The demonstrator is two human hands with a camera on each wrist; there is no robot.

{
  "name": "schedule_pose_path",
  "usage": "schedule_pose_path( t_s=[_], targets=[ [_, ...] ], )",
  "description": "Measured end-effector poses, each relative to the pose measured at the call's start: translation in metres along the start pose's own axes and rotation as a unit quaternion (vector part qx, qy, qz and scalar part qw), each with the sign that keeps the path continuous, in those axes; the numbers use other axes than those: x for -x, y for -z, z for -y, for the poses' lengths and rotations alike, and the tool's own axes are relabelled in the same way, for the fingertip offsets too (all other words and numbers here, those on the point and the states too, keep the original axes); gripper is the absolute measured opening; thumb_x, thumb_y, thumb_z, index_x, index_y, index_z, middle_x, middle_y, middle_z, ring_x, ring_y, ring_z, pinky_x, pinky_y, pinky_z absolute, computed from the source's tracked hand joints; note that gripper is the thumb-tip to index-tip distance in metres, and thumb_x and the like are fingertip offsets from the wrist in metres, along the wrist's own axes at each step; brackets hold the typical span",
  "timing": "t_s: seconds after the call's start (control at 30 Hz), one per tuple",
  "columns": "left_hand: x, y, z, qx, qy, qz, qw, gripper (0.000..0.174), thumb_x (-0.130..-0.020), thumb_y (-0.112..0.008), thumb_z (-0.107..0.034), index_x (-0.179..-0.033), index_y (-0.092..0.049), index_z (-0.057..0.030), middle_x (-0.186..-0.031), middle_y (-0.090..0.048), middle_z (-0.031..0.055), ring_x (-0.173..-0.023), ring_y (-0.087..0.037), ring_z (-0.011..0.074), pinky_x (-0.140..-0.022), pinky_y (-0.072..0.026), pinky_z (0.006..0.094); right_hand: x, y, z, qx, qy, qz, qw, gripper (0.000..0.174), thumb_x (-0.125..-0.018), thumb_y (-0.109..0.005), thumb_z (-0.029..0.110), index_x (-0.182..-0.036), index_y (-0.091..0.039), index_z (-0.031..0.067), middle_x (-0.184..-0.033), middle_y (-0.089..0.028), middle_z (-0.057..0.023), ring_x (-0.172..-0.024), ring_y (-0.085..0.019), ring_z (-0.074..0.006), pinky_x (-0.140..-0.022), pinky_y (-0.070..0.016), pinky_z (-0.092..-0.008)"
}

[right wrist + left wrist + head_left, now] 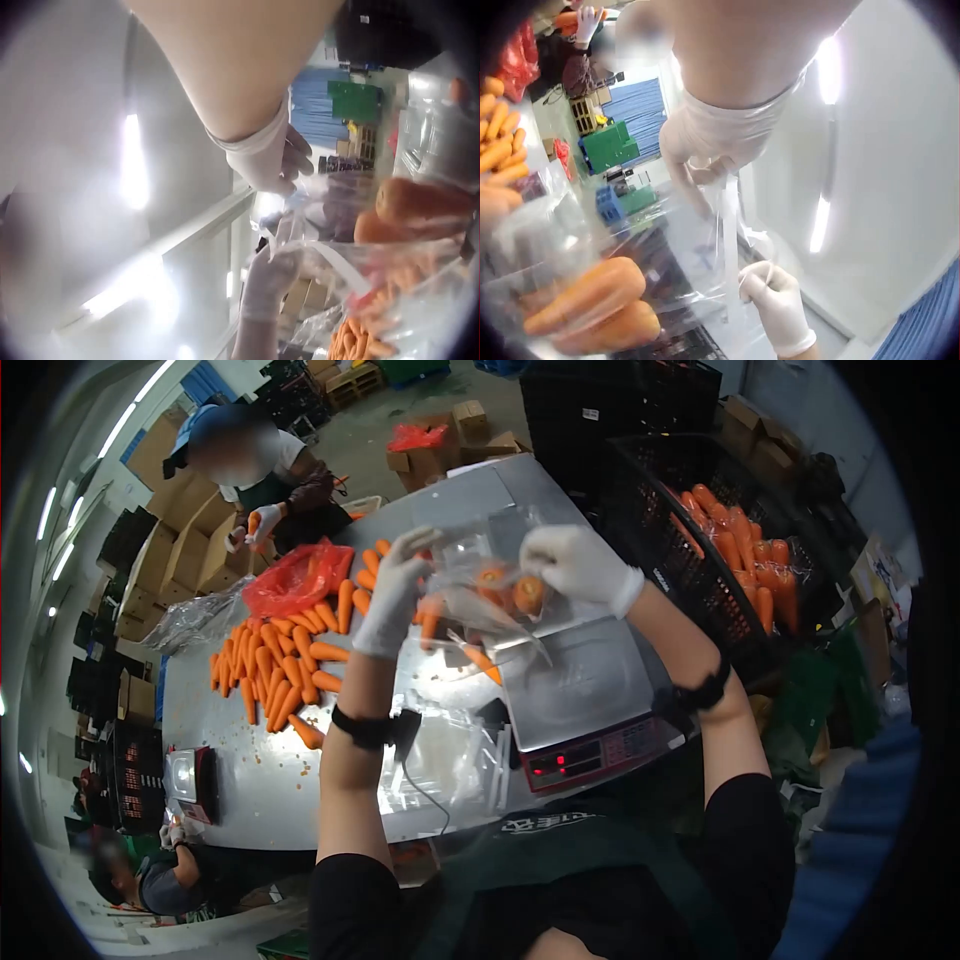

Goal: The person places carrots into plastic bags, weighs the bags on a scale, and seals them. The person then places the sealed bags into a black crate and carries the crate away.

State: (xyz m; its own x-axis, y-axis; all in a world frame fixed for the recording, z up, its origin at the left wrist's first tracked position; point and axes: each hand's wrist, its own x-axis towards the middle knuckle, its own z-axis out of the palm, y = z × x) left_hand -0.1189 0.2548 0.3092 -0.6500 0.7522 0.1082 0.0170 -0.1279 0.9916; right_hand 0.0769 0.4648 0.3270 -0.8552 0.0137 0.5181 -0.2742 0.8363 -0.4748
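Note:
A clear plastic bag (pixel 470 605) with a few carrots (pixel 604 300) in it hangs over the metal table, between two white-gloved hands. My left hand (pixel 398 595) grips the bag's upper edge on the left. Along that edge runs a pale flat band (pixel 730 232), standing straight up and down in the left wrist view. Opposite it, my right hand (pixel 582 567) has curled fingers, and its thumb and finger pinch a thin curling white strip (pixel 771 244) by the band. In the right wrist view, the right hand (pixel 262 161) is above the left hand (pixel 268 285).
Loose carrots (pixel 275 665) and a red bag (pixel 300 580) lie on the table's left. Below the held bag is a scale (pixel 575 685). Flat clear bags (pixel 445 760) lie nearer me. A black crate (pixel 690 560) with bagged carrots stands right. Two other people work around the table.

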Motion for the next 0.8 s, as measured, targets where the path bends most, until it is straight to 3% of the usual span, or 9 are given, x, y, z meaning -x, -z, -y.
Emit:
schedule_pose_path(
  t_s=[0.07, 0.2, 0.27, 0.4, 0.47, 0.5, 0.57, 0.67, 0.8],
  targets=[
    [0.042, -0.038, 0.031, -0.072, -0.050, 0.054, 0.995, 0.051, -0.078, -0.048, 0.004, -0.129, -0.054, -0.0018, -0.125, -0.061, 0.0096, -0.099, -0.061, 0.0138, -0.075, -0.0530, 0.0246, 0.062, 0.001, -0.006, 0.041, 0.016, 0.008, 0.999, 0.022, -0.084, -0.067, 0.017, -0.105, -0.069, 0.0107, -0.084, -0.065, -0.0111, -0.081, -0.063, -0.0321, -0.074, -0.0493, -0.0419],
    [0.151, -0.088, 0.151, -0.034, 0.183, 0.079, 0.979, 0.048, -0.082, -0.055, 0.005, -0.129, -0.052, -0.0035, -0.118, -0.060, 0.0067, -0.082, -0.060, 0.0098, -0.070, -0.0522, 0.0267, 0.191, -0.026, -0.019, 0.112, -0.070, 0.110, 0.985, 0.041, -0.085, -0.066, 0.016, -0.125, -0.060, 0.0130, -0.083, -0.059, -0.0062, -0.078, -0.059, -0.0273, -0.074, -0.0470, -0.0405],
    [0.196, -0.126, 0.167, -0.120, 0.258, 0.062, 0.957, 0.053, -0.083, -0.065, 0.000, -0.133, -0.048, -0.0038, -0.124, -0.055, 0.0102, -0.080, -0.061, 0.0113, -0.071, -0.0521, 0.0274, 0.234, -0.045, -0.029, 0.104, -0.037, 0.172, 0.979, 0.043, -0.085, -0.065, 0.014, -0.127, -0.060, 0.0116, -0.079, -0.057, -0.0063, -0.075, -0.056, -0.0262, -0.073, -0.0456, -0.0381],
    [0.243, -0.153, 0.166, -0.253, 0.098, 0.079, 0.959, 0.071, -0.080, -0.077, -0.013, -0.142, -0.042, -0.0049, -0.135, -0.047, 0.0168, -0.094, -0.062, 0.0215, -0.078, -0.0532, 0.0341, 0.277, -0.045, -0.025, 0.102, -0.041, 0.210, 0.972, 0.046, -0.083, -0.065, 0.014, -0.128, -0.060, 0.0114, -0.079, -0.056, -0.0054, -0.076, -0.056, -0.0240, -0.078, -0.0436, -0.0380],
    [0.255, -0.143, 0.174, -0.530, -0.103, 0.105, 0.835, 0.077, -0.078, -0.076, -0.016, -0.144, -0.039, -0.0046, -0.137, -0.048, 0.0168, -0.102, -0.061, 0.0302, -0.082, -0.0527, 0.0395, 0.282, -0.036, -0.016, 0.096, -0.052, 0.231, 0.967, 0.047, -0.081, -0.069, 0.020, -0.127, -0.061, 0.0116, -0.079, -0.057, -0.0057, -0.080, -0.057, -0.0245, -0.089, -0.0429, -0.0415],
    [0.263, -0.135, 0.191, -0.549, -0.080, 0.102, 0.826, 0.064, -0.078, -0.070, -0.014, -0.137, -0.048, -0.0027, -0.131, -0.053, 0.0173, -0.103, -0.061, 0.0370, -0.086, -0.0512, 0.0431, 0.278, -0.030, -0.011, 0.103, -0.079, 0.242, 0.961, 0.048, -0.081, -0.070, 0.025, -0.127, -0.062, 0.0114, -0.080, -0.058, -0.0060, -0.083, -0.058, -0.0249, -0.095, -0.0412, -0.0438],
    [0.266, -0.119, 0.214, -0.525, -0.061, 0.085, 0.844, 0.053, -0.080, -0.067, -0.008, -0.131, -0.054, -0.0046, -0.125, -0.056, 0.0168, -0.098, -0.061, 0.0352, -0.083, -0.0516, 0.0407, 0.273, -0.025, -0.004, 0.108, -0.154, 0.278, 0.942, 0.050, -0.083, -0.070, 0.035, -0.127, -0.063, 0.0124, -0.086, -0.064, -0.0074, -0.093, -0.062, -0.0265, -0.109, -0.0351, -0.0497],
    [0.259, -0.104, 0.208, -0.469, -0.047, 0.048, 0.881, 0.038, -0.080, -0.060, 0.003, -0.116, -0.063, -0.0079, -0.110, -0.062, 0.0143, -0.093, -0.062, 0.0328, -0.078, -0.0521, 0.0393, 0.262, -0.026, 0.006, 0.114, -0.227, 0.315, 0.915, 0.049, -0.086, -0.067, 0.040, -0.128, -0.063, 0.0140, -0.090, -0.066, -0.0092, -0.097, -0.063, -0.0277, -0.110, -0.0344, -0.0520],
    [0.261, 0.008, 0.205, -0.536, -0.166, -0.149, 0.814, 0.034, -0.079, -0.055, 0.012, -0.106, -0.065, -0.0058, -0.106, -0.064, 0.0139, -0.096, -0.063, 0.0310, -0.077, -0.0514, 0.0402, 0.277, -0.042, 0.006, 0.166, -0.247, 0.306, 0.904, 0.052, -0.087, -0.065, 0.044, -0.131, -0.061, 0.0143, -0.095, -0.067, -0.0118, -0.100, -0.062, -0.0307, -0.110, -0.0336, -0.0533]
  ],
)
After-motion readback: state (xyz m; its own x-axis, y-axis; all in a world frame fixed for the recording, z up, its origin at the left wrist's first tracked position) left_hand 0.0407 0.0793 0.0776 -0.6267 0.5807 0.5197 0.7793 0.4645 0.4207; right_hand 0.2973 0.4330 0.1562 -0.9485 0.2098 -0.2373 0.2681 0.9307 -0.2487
